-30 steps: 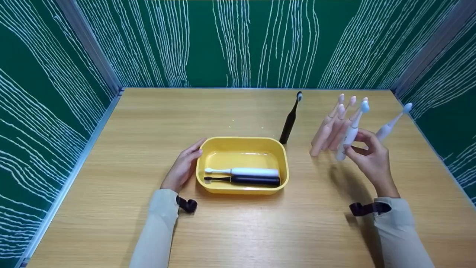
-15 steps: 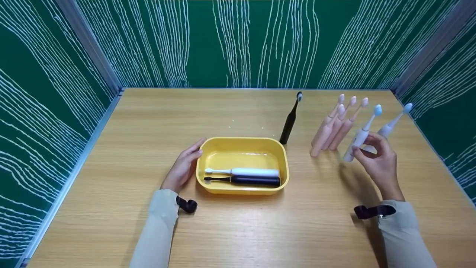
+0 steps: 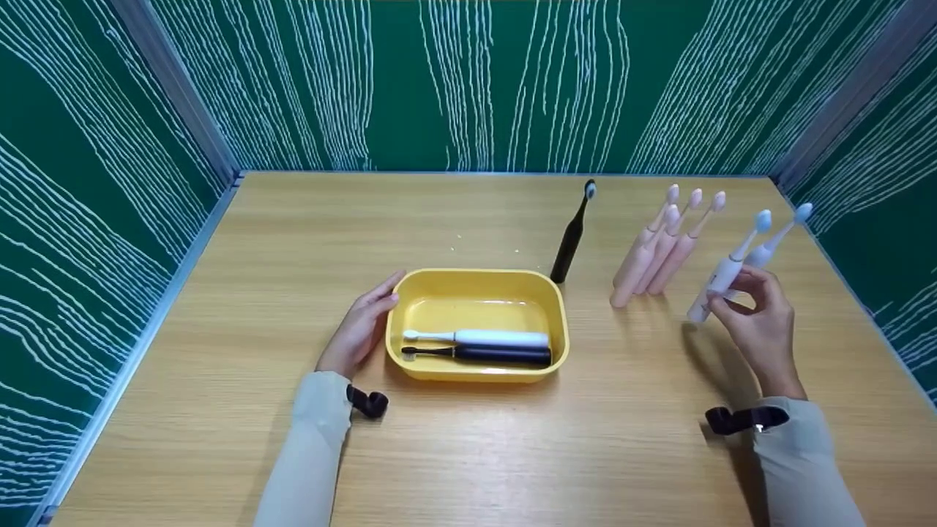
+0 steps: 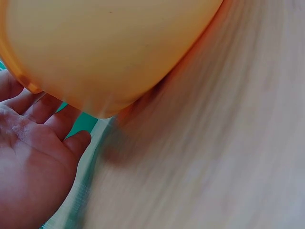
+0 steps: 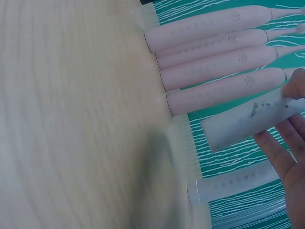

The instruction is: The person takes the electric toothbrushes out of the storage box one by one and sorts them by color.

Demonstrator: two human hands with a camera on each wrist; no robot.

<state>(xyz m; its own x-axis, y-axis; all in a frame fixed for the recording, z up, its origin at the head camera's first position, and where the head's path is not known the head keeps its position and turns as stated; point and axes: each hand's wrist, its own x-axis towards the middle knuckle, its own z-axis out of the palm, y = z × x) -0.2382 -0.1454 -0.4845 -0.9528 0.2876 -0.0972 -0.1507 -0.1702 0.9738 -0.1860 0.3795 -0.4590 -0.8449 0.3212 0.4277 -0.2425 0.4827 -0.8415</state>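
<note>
In the head view my right hand (image 3: 765, 326) pinches a white electric toothbrush (image 3: 721, 280) with a blue head, between thumb and fingers. It is tilted, and the right wrist view shows its base (image 5: 224, 131) raised off the table. Another white electric toothbrush (image 3: 761, 255) stands just behind, partly covered by the hand. My left hand (image 3: 357, 333) rests against the left side of a yellow bin (image 3: 476, 273), its fingers fairly straight along the outer wall. Inside the bin lie a white toothbrush (image 3: 505, 338) and a black toothbrush (image 3: 505, 356), side by side.
Several pink electric toothbrushes (image 3: 634, 272) stand grouped to the left of my right hand. A black electric toothbrush (image 3: 569, 245) stands upright near the bin's back right corner. Green panels (image 3: 399, 88) with white lines enclose the wooden table (image 3: 468, 454).
My right hand has moved right with the white toothbrush, away from the pink ones and closer to the other white one. The left hand and bin stay where they were.
</note>
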